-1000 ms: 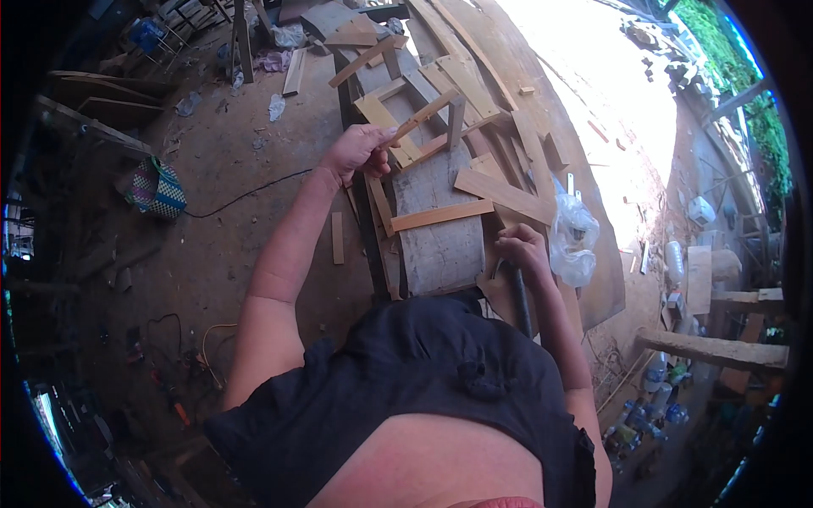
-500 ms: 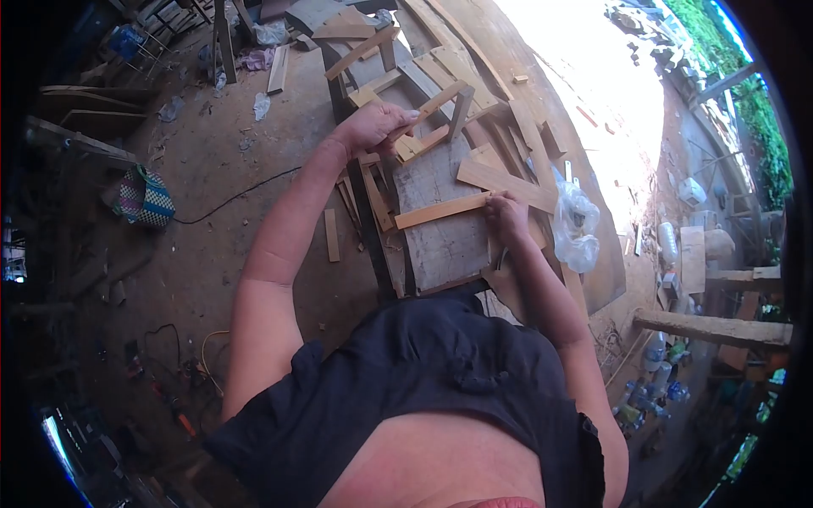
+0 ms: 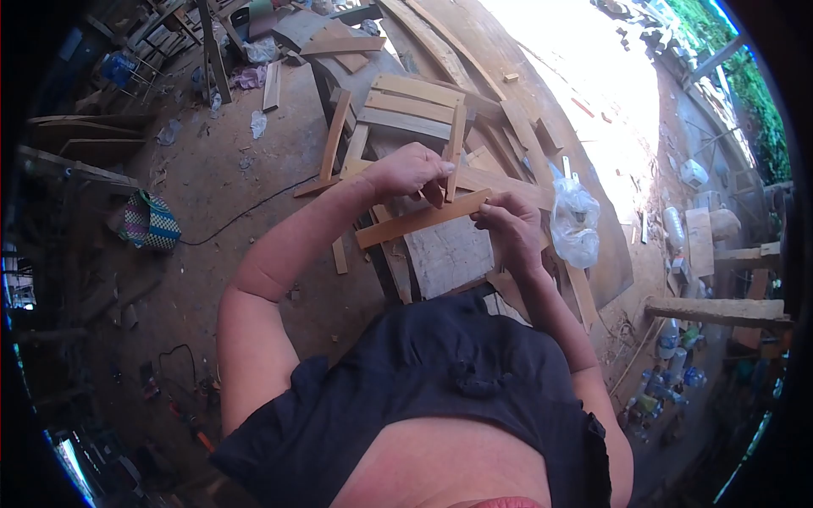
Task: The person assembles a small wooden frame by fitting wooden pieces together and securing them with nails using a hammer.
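Note:
A small slatted wooden frame (image 3: 410, 111) lies tipped on the worn workbench (image 3: 453, 254), its slats facing up. My left hand (image 3: 413, 172) is closed around the near end of the frame's right-hand rail. In my right hand (image 3: 511, 227), thumb and fingers pinch the right end of a loose flat wooden slat (image 3: 415, 223). This slat slants across the bench just in front of the frame, and its left end reaches past the bench's left edge. The rail's near end comes right up to the slat close to my right fingertips.
Loose boards (image 3: 529, 144) are piled to the right of the frame, beside a clear plastic bag (image 3: 575, 220). More planks (image 3: 343, 46) lie at the far end. On the floor to the left are a woven basket (image 3: 149, 221) and a dark cable (image 3: 246, 222).
The frame has turned over so its slats face up, with my left hand moving nearer and right along with it. My right hand's slat has tilted and shifted left.

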`<state>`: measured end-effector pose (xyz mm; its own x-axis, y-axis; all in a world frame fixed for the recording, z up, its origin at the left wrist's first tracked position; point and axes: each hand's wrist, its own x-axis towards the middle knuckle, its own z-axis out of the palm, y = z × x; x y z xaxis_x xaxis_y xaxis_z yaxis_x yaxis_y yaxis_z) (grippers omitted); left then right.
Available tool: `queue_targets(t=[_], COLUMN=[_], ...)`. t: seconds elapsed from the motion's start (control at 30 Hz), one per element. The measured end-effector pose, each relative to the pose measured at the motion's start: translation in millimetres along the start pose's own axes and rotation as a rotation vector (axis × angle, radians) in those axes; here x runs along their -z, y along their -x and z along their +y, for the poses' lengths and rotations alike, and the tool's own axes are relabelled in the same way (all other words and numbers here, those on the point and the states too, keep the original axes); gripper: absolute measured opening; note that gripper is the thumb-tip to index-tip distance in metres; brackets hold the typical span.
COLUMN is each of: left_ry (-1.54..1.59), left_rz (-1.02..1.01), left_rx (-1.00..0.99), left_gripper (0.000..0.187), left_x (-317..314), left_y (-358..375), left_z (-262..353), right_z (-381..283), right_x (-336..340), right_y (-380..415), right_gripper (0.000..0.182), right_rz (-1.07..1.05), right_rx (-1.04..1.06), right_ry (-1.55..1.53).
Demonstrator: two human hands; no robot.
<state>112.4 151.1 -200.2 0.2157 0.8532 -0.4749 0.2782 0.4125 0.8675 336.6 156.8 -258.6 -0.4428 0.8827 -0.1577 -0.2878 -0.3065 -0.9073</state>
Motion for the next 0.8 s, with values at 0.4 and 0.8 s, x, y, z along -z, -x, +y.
queue_targets(t=[0.4,0.8], left_ry=[-0.023,0.323], left_rz=[0.017,-0.13], left_rx=[-0.211,0.037], left_gripper=[0.037,0.04], left_x=[-33,-29], left_y=[-3,6], left_z=[-30,-20], right_z=[-10,-15], right_x=[2,-5], right_y=[22,23], right_gripper=[0.005,0.005], right_rz=[-0.009,-0.068], right_rx=[-0.038,-0.088], right_ry=[0.029,0.072])
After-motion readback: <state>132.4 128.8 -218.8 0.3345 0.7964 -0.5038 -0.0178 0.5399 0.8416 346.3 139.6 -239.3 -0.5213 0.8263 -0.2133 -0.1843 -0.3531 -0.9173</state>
